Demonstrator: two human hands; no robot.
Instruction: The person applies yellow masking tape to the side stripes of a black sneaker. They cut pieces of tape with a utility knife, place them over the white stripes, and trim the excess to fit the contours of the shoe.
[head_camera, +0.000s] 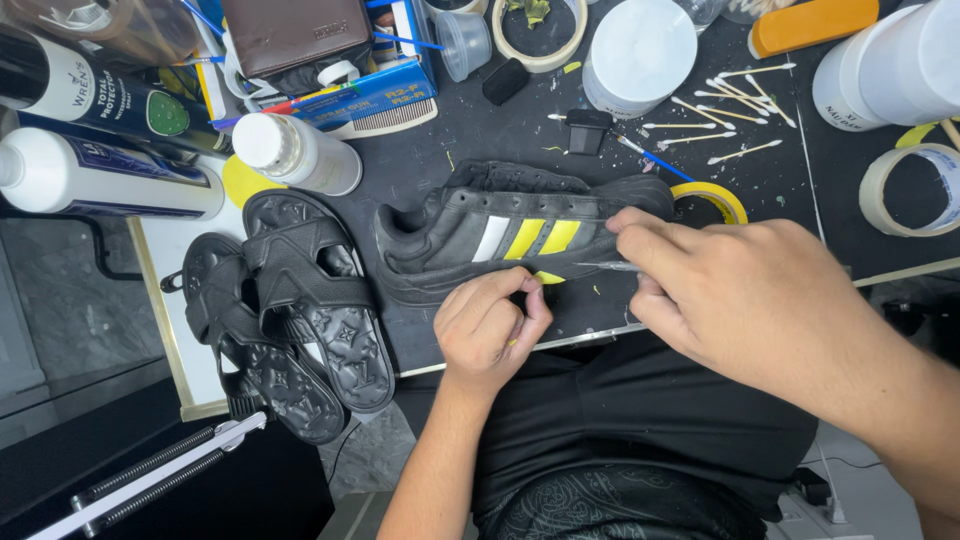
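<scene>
I see a dark desk (480, 150) crowded with supplies, and near its front edge lies a black sneaker (450, 240) on its side, with one white stripe and two yellow ones facing up. Just left of it, at the front left corner, a pair of black sandals (290, 310) overlaps, partly hanging past the desk edge. Along the left edge lie two big bottles, one white (100, 180) and one dark (90, 95), with a smaller white bottle (300, 152) beside them. A white tub (640, 50) stands toward the back edge, and another white container (890, 65) sits at the back right corner.

My right hand (720, 290) rests against the heel end of the sneaker, its grip pinched tight on a thin silver tool (605, 266) whose tip points at the sole under the yellow stripes. My left hand (490, 330) sits at the front edge just below the sneaker, fingers curled nearly closed, thumb and forefinger pinching a small scrap of yellow tape (548, 277) that touches the sole.

A roll of tape (905, 190) lies at the right edge, a yellow roll (712, 200) just behind the heel, and cotton swabs (730, 110) are scattered behind that.
</scene>
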